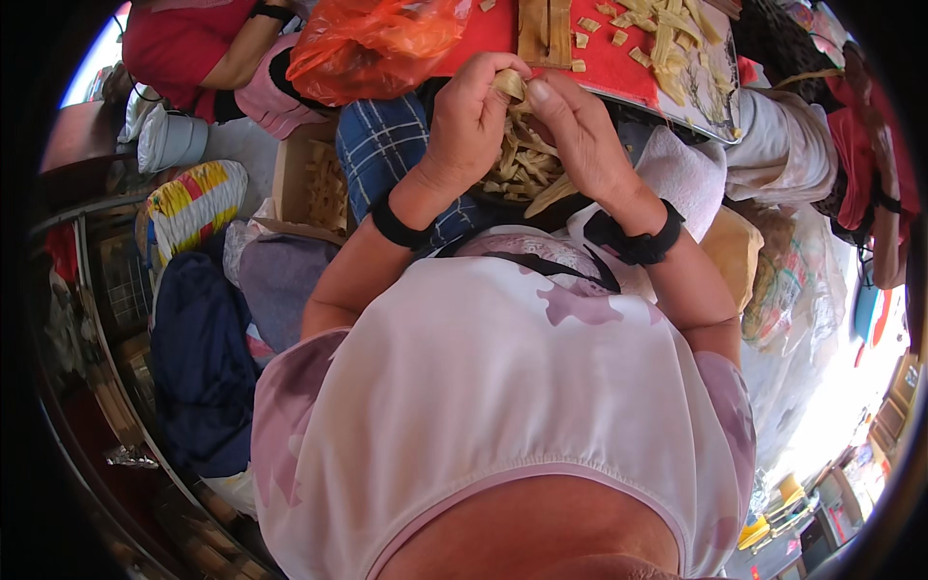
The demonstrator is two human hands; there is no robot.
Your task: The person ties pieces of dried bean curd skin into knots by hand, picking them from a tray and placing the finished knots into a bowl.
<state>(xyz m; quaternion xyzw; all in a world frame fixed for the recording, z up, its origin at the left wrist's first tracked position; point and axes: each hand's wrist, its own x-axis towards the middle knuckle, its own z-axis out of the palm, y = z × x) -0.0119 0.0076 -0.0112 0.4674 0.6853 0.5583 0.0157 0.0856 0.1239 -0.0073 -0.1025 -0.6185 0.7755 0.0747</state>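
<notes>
A pale yellow strip of dried, leaf-like material point(510, 86) is folded into a small curl between my two hands. My left hand point(472, 116) is closed, its thumb and index finger pinching the curl from the left. From the right, the thumb and fingers of my right hand point(578, 130) press on the same piece. Just below my hands lies a heap of loose pale strips point(522, 164) in a dark container, partly hidden by my hands and wrists. Each of my wrists wears a black band.
Ahead stands a red-topped table point(604, 72) with small folded pieces point(581, 41), a pile of strips point(672, 48) and a brown wooden block point(544, 34). An orange plastic bag point(372, 48) lies at its left. A cardboard box point(290, 184) holds more pieces. Another person's arm point(246, 48) shows far left.
</notes>
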